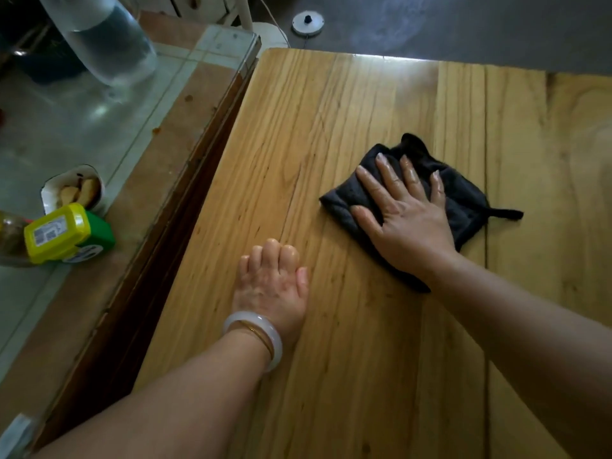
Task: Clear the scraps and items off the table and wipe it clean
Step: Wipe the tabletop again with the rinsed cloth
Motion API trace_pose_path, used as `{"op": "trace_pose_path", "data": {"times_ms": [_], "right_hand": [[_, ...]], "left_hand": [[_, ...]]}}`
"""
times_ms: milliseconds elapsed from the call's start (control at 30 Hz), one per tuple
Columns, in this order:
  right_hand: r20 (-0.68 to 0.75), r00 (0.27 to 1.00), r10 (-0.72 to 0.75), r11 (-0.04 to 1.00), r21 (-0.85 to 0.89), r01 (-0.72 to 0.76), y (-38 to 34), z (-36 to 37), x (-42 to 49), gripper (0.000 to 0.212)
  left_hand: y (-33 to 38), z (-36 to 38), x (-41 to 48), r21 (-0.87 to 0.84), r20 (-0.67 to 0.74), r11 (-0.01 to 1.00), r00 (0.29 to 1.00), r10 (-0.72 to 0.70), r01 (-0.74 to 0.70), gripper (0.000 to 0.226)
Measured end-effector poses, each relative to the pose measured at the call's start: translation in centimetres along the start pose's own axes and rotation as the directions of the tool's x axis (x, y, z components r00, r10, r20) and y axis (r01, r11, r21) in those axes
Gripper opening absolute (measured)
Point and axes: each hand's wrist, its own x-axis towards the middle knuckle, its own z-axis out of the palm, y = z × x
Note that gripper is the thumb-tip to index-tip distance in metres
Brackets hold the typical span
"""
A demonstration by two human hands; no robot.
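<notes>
A dark grey folded cloth (463,200) lies on the light wooden table (298,144), right of centre. My right hand (404,213) lies flat on the cloth with fingers spread, pressing it onto the wood. My left hand (271,286) rests on the bare tabletop nearer me, fingers curled under into a loose fist, with a pale bangle and a thin gold bracelet on the wrist. It holds nothing. No scraps show on the wooden surface in view.
A glass-topped table (99,127) adjoins on the left across a dark gap. On it stand a clear water jug (102,41), a small bowl with food pieces (74,190) and a bottle with a yellow-green cap (63,233). Grey floor lies beyond the far edge.
</notes>
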Motion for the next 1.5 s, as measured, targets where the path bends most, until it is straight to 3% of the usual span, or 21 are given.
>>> {"op": "trace_pose_path", "data": {"times_ms": [167,300,433,667,967,1033,1133,1200,1300,1500], "right_hand": [[0.077,0.976,-0.204,0.978,-0.038,0.207,-0.9,0.9,-7.9,0.062],[0.194,0.874,-0.445,0.889,-0.024,0.458,1.1,0.6,-10.4,0.061],[0.220,0.805,-0.552,0.823,-0.012,0.568,3.5,-0.6,-7.8,0.062],[0.113,0.903,-0.414,0.905,-0.059,0.422,6.4,-1.5,-0.4,0.063],[-0.039,0.999,-0.029,0.998,-0.048,0.027,7.4,-2.3,7.2,0.068],[-0.079,0.987,0.141,0.990,-0.012,-0.142,7.0,-2.3,8.3,0.065],[-0.091,0.907,0.412,0.911,0.044,-0.410,5.9,-2.0,9.5,0.065],[-0.078,0.869,0.488,0.873,0.042,-0.486,5.1,-1.8,9.5,0.066],[-0.063,0.896,0.440,0.898,0.045,-0.438,4.6,-1.6,8.0,0.065],[-0.018,0.996,0.087,0.996,0.013,-0.087,4.4,-1.1,1.1,0.065]], "left_hand": [[-0.1,0.1,-0.1,0.003,-0.002,1.000,1.000,0.012,-0.012,0.021],[-0.1,0.1,0.0,-0.008,0.021,1.000,1.000,0.010,-0.010,0.023],[-0.1,0.0,0.1,-0.022,0.032,1.000,0.999,0.003,-0.003,0.023],[-0.1,0.2,0.2,0.000,0.029,1.000,1.000,0.002,-0.002,0.022],[-0.3,0.3,0.3,-0.010,0.014,1.000,1.000,0.015,-0.015,0.019],[-0.3,0.3,0.3,-0.006,0.020,1.000,1.000,0.015,-0.015,0.020],[-0.3,0.3,0.1,-0.006,0.015,1.000,1.000,0.004,-0.004,0.019],[-0.2,0.3,0.0,-0.010,0.015,1.000,1.000,-0.003,0.003,0.020],[-0.1,0.3,-0.1,-0.012,0.025,1.000,1.000,-0.002,0.003,0.020],[-0.1,0.3,-0.1,-0.026,0.024,1.000,1.000,-0.008,0.008,0.021]]}}
